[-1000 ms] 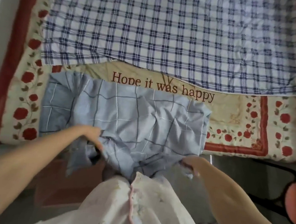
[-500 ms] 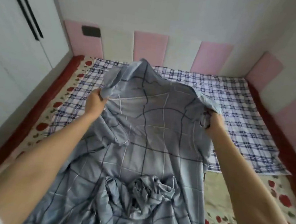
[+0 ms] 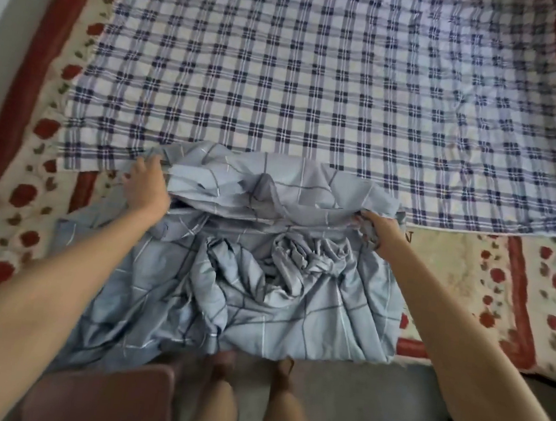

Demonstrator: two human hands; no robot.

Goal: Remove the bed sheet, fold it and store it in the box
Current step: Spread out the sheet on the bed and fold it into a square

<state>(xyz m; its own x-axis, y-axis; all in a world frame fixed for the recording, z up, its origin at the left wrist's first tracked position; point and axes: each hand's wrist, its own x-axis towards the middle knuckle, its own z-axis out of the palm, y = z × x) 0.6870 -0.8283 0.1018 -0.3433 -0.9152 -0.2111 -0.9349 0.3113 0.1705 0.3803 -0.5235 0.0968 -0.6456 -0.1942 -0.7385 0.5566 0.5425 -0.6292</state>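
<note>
1. Two hands worked one bed sheet. It was pale blue with thin crossing lines and lay heaped at the near edge of the bed, on the rose-patterned quilt. Its far fold overlapped the plaid cloth, and a near flap spilled over the edge toward the floor.
2. Judging by its creases and the bunched knot in its middle, it would handle light and limp, holding no shape. It looked best taken at corners or along a hem, hands well apart, so that it hung flat.
3. On the right hand, the fingers were clenched round a wad of the sheet at the right end of the far fold.
4. The left hand lay at the fold's left end, fingers fairly straight on the cloth and thumb hidden. Whether it pinched or only pressed, I could not tell.
5. Most of the loose bulk lay between the forearms, nearer than both hands.
</note>
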